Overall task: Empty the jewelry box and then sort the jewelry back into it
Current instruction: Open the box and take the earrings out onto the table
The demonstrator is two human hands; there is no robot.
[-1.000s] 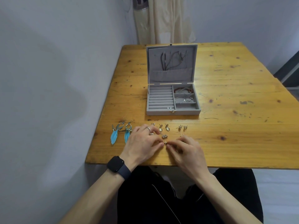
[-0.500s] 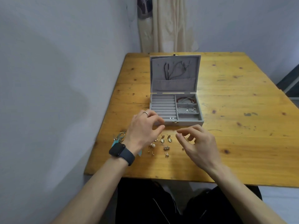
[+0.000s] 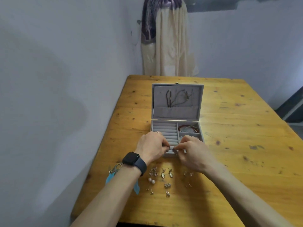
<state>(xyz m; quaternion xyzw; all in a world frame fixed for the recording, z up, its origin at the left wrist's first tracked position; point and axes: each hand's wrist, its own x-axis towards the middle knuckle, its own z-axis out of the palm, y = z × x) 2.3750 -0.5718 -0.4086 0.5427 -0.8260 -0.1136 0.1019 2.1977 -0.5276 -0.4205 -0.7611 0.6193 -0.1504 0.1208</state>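
A grey velvet jewelry box stands open on the wooden table, cords hanging in its lid pocket. My left hand and my right hand meet over the box's front row of ring slots, fingertips pinching small silver earrings there. A red bracelet lies in the back right compartment. In front of the box several pairs of earrings lie in rows, with pearl studs among them. Blue feather earrings lie partly hidden under my left forearm.
The wooden table stands against a grey wall on the left. A cream curtain hangs behind its far edge. A dark smartwatch is on my left wrist.
Both hands rose from the earring rows near the table's front edge and moved forward to the box's front ring row. The camera tilted upward.
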